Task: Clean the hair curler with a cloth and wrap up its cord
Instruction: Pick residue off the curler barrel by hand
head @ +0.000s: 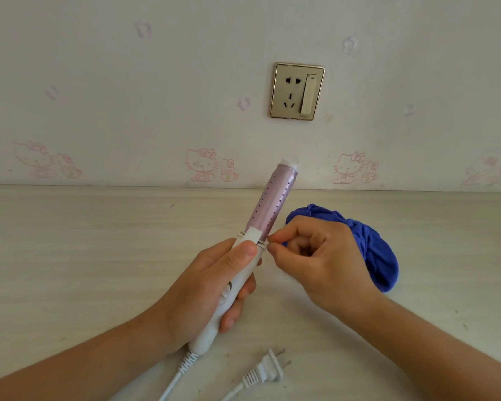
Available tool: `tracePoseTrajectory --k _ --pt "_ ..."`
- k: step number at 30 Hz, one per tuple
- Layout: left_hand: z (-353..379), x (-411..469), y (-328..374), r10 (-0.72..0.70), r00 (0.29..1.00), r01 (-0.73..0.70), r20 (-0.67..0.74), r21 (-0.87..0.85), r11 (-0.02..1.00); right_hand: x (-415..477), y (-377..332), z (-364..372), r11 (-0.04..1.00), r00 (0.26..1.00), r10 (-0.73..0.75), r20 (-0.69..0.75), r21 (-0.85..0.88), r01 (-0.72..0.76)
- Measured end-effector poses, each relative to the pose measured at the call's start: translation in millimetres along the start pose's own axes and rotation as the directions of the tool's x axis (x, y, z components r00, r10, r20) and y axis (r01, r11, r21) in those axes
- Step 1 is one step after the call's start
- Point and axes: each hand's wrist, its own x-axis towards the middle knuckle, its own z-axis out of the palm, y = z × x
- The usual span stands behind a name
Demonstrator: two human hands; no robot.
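Note:
My left hand (206, 287) grips the white handle of the hair curler (272, 206), with its pink barrel tilted up and away toward the wall. My right hand (315, 256) pinches a small white part at the joint between handle and barrel with thumb and forefinger. The blue cloth (370, 241) lies crumpled on the table just behind my right hand, which hides part of it. The white cord (180, 371) leaves the handle's lower end and runs off the bottom edge. Its two-pin plug (269, 369) lies loose on the table.
The pale wooden table (70, 256) meets a wall with pink cartoon wallpaper. A gold-framed wall socket with a switch (298, 91) sits above the curler's tip.

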Motion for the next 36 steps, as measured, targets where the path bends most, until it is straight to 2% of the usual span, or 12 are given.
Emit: tracePoseTrajectory --k 5,7,9,13,15,17,23,25,28,30,33,36 --pt "0.2 0.6 -1.6 -0.009 0.997 0.008 0.07 0.022 1.0 18.6 -3.6 -27.3 0.997 0.956 0.006 -0.293 -0.067 -0.027" --pt "0.4 -0.4 -2.5 -0.004 0.996 0.003 0.085 0.019 1.0 24.3 -4.5 -36.8 0.998 0.937 0.018 -0.348 -0.05 -0.038" --pt "-0.6 -0.6 -2.5 -0.004 0.997 0.004 0.076 0.006 1.0 21.3 -5.7 -32.3 0.998 0.957 0.017 -0.29 -0.05 -0.033" --pt "-3.1 -0.5 -2.6 0.008 0.999 -0.007 0.048 -0.024 1.0 3.0 -6.9 -8.6 1.0 0.999 0.022 0.029 0.01 -0.022" --pt "-3.9 0.1 -3.0 0.011 0.999 -0.009 0.05 -0.043 0.999 0.9 -5.3 -7.4 1.0 0.995 0.003 0.098 0.009 -0.004" --pt "-4.1 1.2 -3.3 0.012 0.998 -0.01 0.054 -0.038 0.999 3.7 -5.3 -9.1 1.0 0.998 -0.008 0.065 -0.025 0.009" --pt "-1.0 2.5 -3.1 -0.017 0.994 0.017 0.105 0.001 1.0 25.6 -5.6 -38.3 0.997 0.95 0.039 -0.311 -0.045 -0.056" --pt "-0.6 1.5 -2.3 -0.016 0.995 0.016 0.095 -0.003 1.0 22.4 -5.4 -34.3 0.998 0.961 0.048 -0.274 -0.035 -0.059" --pt "-3.0 -0.4 -1.2 0.0 0.999 0.001 0.049 -0.01 1.0 2.1 -7.0 -5.8 1.0 0.999 0.03 -0.021 0.002 -0.03" --pt "-4.1 -0.4 -0.6 0.01 0.999 -0.01 0.042 0.005 1.0 -4.8 -5.8 2.3 1.0 0.998 -0.003 0.059 0.005 0.002" --pt "-3.7 1.1 -0.4 -0.004 0.999 0.005 0.035 -0.005 1.0 -1.2 -2.6 0.3 1.0 0.999 -0.013 0.041 -0.02 0.014" --pt "-1.8 2.9 -1.9 -0.02 0.998 0.02 0.052 0.002 1.0 9.4 -4.7 -12.8 0.999 0.99 0.038 -0.138 -0.012 -0.04"
